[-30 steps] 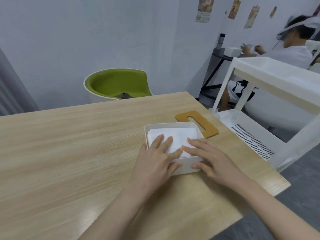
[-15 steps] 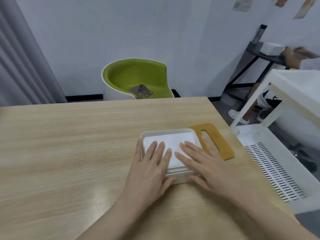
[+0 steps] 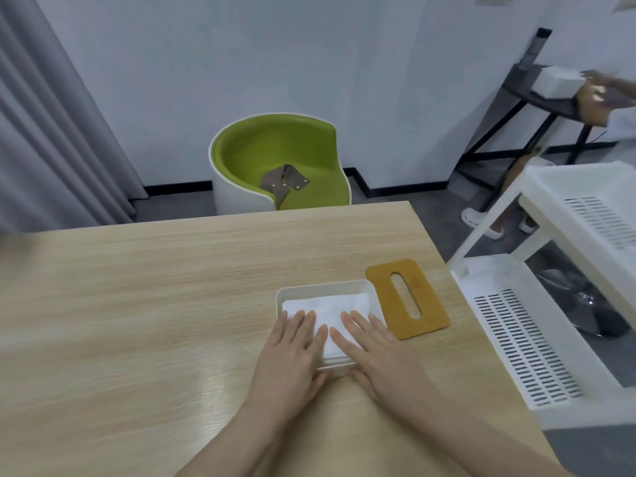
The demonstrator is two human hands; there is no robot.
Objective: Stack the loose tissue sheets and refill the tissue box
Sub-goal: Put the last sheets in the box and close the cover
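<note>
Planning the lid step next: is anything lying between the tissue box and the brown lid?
Nothing; in the head view the brown lid lies flat right beside the tissue box, its edge against the box's right wall.

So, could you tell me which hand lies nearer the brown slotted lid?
The right hand; the lid lies just beyond its fingers, while the left hand is farther away.

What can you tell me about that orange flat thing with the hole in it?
That is the lid of the tissue box. It is a flat, thin, orange-brown board, maybe wood, with rounded corners and one long slot in the middle for pulling tissues out. It is off the box, lying flat on the wooden table just to the box's right, turned a little askew, near the table's right edge. Its near left corner looks right beside the right hand; I cannot tell if they touch.
</note>
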